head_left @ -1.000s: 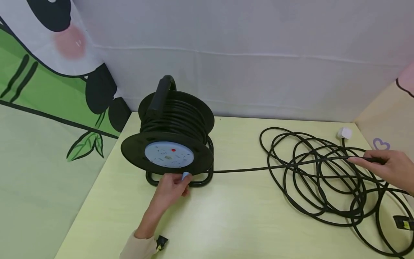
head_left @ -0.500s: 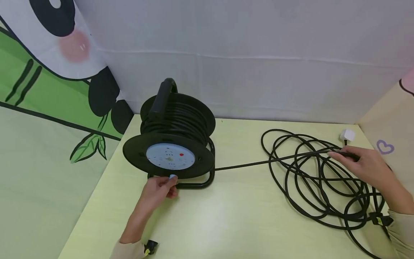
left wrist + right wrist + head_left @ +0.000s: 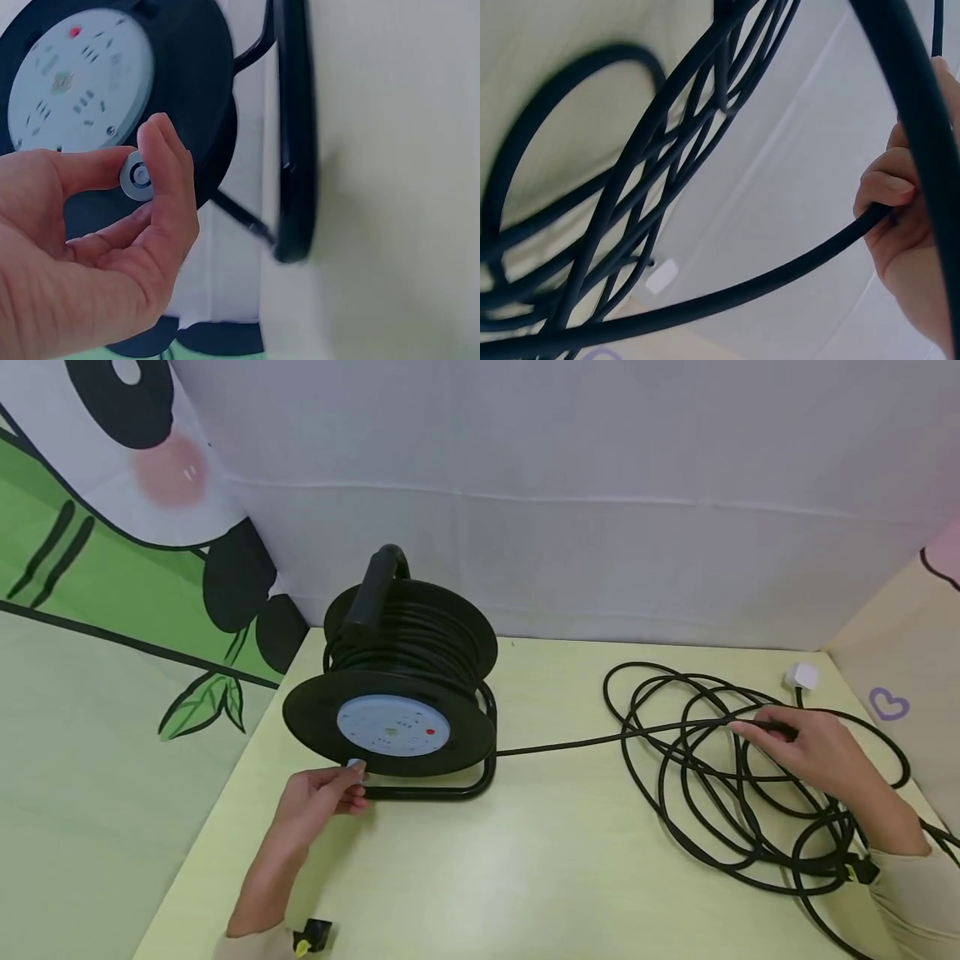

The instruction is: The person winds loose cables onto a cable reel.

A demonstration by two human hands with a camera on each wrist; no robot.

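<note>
Cable reel (image 3: 390, 693), black, stands on its tube frame at the left rear of the counter (image 3: 487, 868), socket face turned toward the person. Left hand (image 3: 318, 793), nearest item, sits just in front of the drum's lower left rim, thumb and forefinger pinching the small grey winding knob (image 3: 137, 175). From the reel's base a taut run of black cable (image 3: 570, 743) leads right across the counter, long axis left to right, to the right hand (image 3: 813, 752), whose curled fingers grip it above the loose coil (image 3: 750, 777). Farther back right, a white plug (image 3: 802, 676) lies near the wall.
</note>
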